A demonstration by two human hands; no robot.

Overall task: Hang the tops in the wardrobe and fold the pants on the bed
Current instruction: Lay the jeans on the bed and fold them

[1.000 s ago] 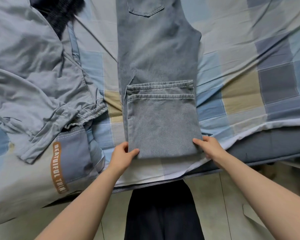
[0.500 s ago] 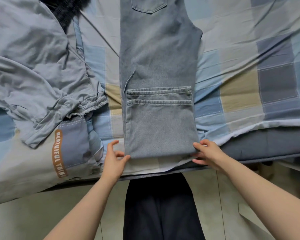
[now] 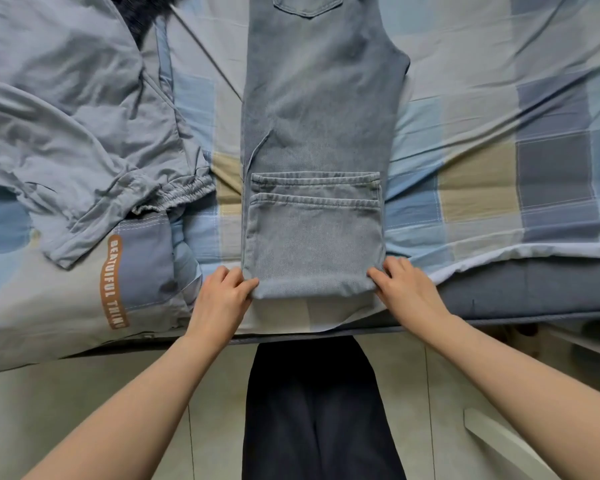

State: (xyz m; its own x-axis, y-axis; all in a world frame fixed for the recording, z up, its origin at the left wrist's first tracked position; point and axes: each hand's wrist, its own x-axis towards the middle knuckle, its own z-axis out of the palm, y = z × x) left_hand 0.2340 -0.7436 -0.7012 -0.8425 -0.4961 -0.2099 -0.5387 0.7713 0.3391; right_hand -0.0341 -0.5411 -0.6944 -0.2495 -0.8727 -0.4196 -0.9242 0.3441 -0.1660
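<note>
Jeans (image 3: 319, 109): pale denim, laid lengthwise down the bed (image 3: 482, 174), waist end far from the person, hems doubled back over the legs near the mattress edge.
Folded section (image 3: 314, 244): lies flat on the legs; its near crease sits just inside the edge of the bed.
Change: half a second back the left fingers were lifted and spread beside the crease; now both hands have closed in on its two corners. A second ago they sat there in much the same way, so this reads as a re-grip.
Meaning for task: first fold set; by my judgement the next fold, carrying this section up toward the waist, is about to begin.
Left hand (image 3: 222, 299): at the left corner of the crease, thumb on top, fingers curled against the edge, pinching the denim.
Right hand (image 3: 406, 289): at the right corner, fingers bent on top of the fabric; it looks like a pinch, though the thumb is hidden.
Forearms: both reach in from the floor side, angled inward.
Grey jacket (image 3: 66, 133): crumpled on the bed to the left, not yet hung.
</note>
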